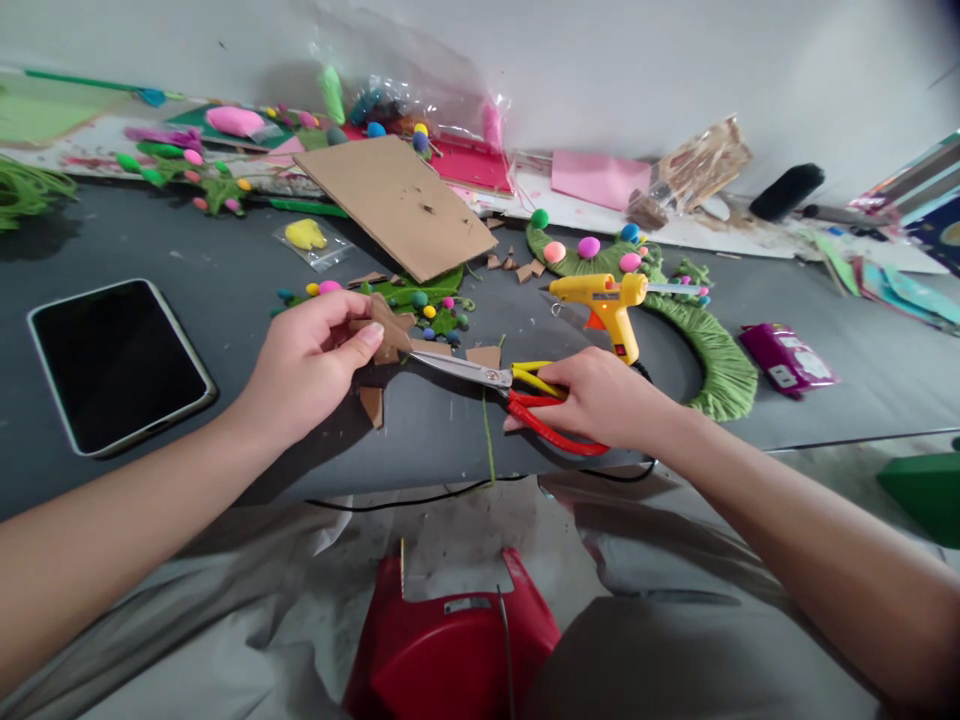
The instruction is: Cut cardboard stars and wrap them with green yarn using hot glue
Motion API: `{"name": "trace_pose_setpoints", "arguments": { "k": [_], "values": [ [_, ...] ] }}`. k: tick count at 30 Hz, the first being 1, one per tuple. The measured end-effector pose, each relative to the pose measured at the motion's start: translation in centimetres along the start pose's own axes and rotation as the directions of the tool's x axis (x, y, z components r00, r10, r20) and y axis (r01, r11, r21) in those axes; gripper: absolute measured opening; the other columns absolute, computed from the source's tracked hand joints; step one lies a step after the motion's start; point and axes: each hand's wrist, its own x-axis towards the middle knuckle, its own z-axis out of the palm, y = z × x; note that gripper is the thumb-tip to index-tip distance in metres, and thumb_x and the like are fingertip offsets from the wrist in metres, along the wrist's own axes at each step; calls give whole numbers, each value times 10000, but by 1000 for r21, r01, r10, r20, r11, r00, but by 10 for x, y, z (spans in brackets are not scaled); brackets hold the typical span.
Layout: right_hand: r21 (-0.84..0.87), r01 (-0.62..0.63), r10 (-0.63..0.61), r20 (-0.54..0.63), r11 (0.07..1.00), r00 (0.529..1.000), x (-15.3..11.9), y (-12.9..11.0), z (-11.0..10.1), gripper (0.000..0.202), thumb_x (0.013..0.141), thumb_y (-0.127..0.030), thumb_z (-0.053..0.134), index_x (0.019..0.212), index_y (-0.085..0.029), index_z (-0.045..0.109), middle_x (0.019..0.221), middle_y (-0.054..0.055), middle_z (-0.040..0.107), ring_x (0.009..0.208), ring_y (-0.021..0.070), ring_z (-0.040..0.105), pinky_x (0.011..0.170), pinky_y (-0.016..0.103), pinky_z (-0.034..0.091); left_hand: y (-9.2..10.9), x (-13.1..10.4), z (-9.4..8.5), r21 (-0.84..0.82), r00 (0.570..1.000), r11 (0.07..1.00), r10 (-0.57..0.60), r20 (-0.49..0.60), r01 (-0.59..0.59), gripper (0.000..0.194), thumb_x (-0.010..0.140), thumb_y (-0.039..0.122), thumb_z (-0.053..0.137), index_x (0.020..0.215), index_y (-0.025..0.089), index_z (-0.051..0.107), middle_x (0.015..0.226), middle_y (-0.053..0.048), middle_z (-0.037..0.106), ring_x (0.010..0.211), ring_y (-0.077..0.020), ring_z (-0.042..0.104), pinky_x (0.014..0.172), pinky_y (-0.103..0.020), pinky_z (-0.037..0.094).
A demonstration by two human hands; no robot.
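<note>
Between thumb and fingers, my left hand [319, 350] pinches a small piece of brown cardboard [391, 335] with pointed parts. My right hand [600, 398] is closed around the red and yellow handles of a pair of scissors [457, 368]. The blades point left, and their tips meet the lower right edge of the cardboard piece. Whether the tips are cutting into it I cannot tell. Cardboard scraps [372, 405] lie just below and beside the held piece. A green strand [489, 440] hangs over the table's front edge under the scissors.
A yellow glue gun [600, 295] stands beyond my right hand, by a green wreath [712, 360] with coloured balls. A tablet [120, 365] lies at left, a cardboard sheet [397, 205] behind, a purple packet [786, 358] at right. A black cable [420, 503] hangs along the front edge.
</note>
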Motion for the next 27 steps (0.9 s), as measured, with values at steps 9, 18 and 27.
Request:
{"name": "trace_pose_setpoints", "arguments": {
  "k": [9, 18, 27],
  "values": [
    [-18, -28, 28, -5, 999, 1000, -1, -3, 1, 623, 807, -762, 585, 547, -206, 476, 524, 3, 482, 528, 126, 362, 550, 304, 241, -4, 0, 2, -151, 998, 988, 34, -47, -40, 127, 930, 199, 657, 1051, 175, 685, 971, -19, 709, 869, -152, 635, 799, -291, 511],
    [8, -70, 70, 4, 998, 998, -6, 0, 0, 599, 789, -753, 616, 575, -214, 465, 525, -7, 501, 506, 123, 378, 527, 291, 264, -3, 0, 2, -124, 996, 991, 46, -73, -55, 174, 944, 253, 665, 1092, 173, 709, 903, -5, 715, 754, -116, 602, 685, -252, 482],
    [150, -128, 134, -26, 980, 991, -10, -2, -1, 538, 825, -707, 612, 650, -216, 477, 593, -17, 547, 545, 119, 391, 555, 276, 290, 6, -3, 2, -164, 998, 985, 57, 13, -54, 115, 906, 249, 713, 996, 183, 685, 896, -15, 716, 777, -134, 633, 720, -258, 532]
  ]
}}
